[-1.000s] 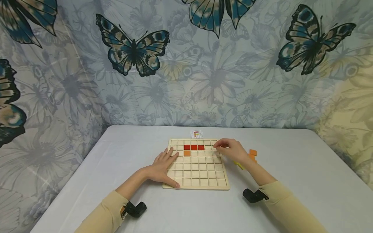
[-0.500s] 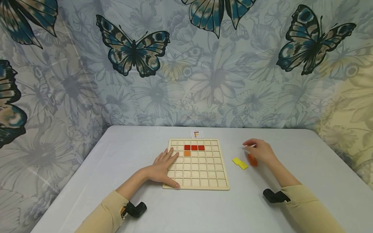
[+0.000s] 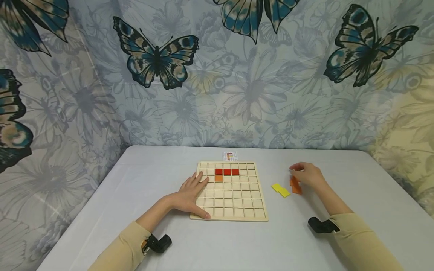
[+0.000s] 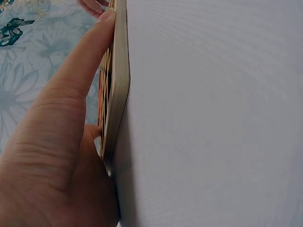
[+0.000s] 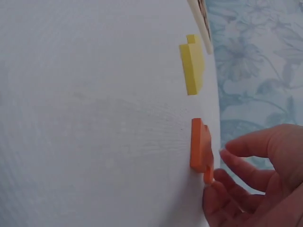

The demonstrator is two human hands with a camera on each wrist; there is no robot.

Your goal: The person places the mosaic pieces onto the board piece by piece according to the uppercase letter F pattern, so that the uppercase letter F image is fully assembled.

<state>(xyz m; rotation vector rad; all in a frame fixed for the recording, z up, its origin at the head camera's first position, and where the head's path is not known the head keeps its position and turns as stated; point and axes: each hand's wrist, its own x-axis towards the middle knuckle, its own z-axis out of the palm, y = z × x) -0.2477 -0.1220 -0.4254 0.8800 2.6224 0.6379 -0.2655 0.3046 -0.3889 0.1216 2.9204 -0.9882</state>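
Observation:
My left hand (image 3: 188, 195) rests with spread fingers on the left side of a square wooden grid board (image 3: 237, 203), its thumb along the near edge. On the board, a row of red tiles (image 3: 227, 171) lies above one orange tile (image 3: 219, 178). To the right, my right hand (image 3: 310, 177) is at a small group of loose orange tiles (image 3: 296, 187), fingers bent. In the right wrist view its fingertips are beside the orange tiles (image 5: 199, 146); thumb and index tips come close together, with no tile visible between them. Yellow tiles (image 3: 280, 190) lie between board and right hand.
A small printed pattern card (image 3: 230, 156) lies just behind the board. The white-covered table (image 3: 152, 165) meets a butterfly-patterned cloth (image 3: 217, 113) at its back. A black wrist camera (image 3: 159, 244) hangs at the left sleeve, another black camera (image 3: 322, 225) at the right.
From the board's right edge, my right hand has moved right to the loose orange tiles, which have shifted slightly. My left hand has stayed on the board.

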